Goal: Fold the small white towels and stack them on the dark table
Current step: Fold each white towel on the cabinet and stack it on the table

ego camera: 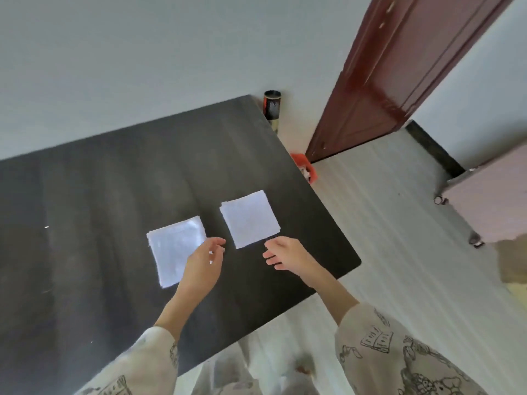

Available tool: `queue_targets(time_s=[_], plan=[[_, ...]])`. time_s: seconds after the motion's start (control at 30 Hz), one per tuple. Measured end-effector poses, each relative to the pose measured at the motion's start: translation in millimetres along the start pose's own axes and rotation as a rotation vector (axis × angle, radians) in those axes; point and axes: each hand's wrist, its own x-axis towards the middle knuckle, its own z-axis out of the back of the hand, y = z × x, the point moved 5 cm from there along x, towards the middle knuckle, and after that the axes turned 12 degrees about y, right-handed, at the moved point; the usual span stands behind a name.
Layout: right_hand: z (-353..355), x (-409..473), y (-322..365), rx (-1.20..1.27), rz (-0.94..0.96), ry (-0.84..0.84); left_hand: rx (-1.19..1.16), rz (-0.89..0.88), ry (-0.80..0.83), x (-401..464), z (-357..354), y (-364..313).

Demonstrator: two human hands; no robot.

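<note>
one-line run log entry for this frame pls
towels: two white towels flat, side by side, unstacked | left hand: over left towel's corner, holding nothing | right hand: open, near right towel | surface: dark table

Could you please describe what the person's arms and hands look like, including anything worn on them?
Both hands, the left hand and the right hand, are bare, with no gloves, rings or watch visible. The forearms are uncovered; loose cream sleeves pushed up towards the elbows carry dark line-drawn cartoon prints, including an open book.
</note>
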Motion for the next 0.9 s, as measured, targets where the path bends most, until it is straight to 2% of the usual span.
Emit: queue_targets(time_s=[0.13,0.33,0.53,0.73,0.9], plan=[[58.8,-71.9,-71.0,0.142,0.039,-0.14,0.07,-0.119,0.149,-19.5,-82.9,-63.2],[150.0,-210.5,-216.8,0.404,0.119,-0.385,0.173,-0.306,0.322,-75.3,-243.4,-160.0],[218.3,-337.5,-362.8,0.699,0.113,-0.67,0.284,-0.563,0.639,-134.5,-420.9,-258.1],[276.1,-413.1,-482.3,0.909,0.08,-0.902,0.332,-0.553,0.931,-171.9,-572.8,-311.4],[349.3,-446.3,-569.1,1.013,0.045,-1.008,0.321,-0.547,1.047,-175.6,-697.9,-370.7]])
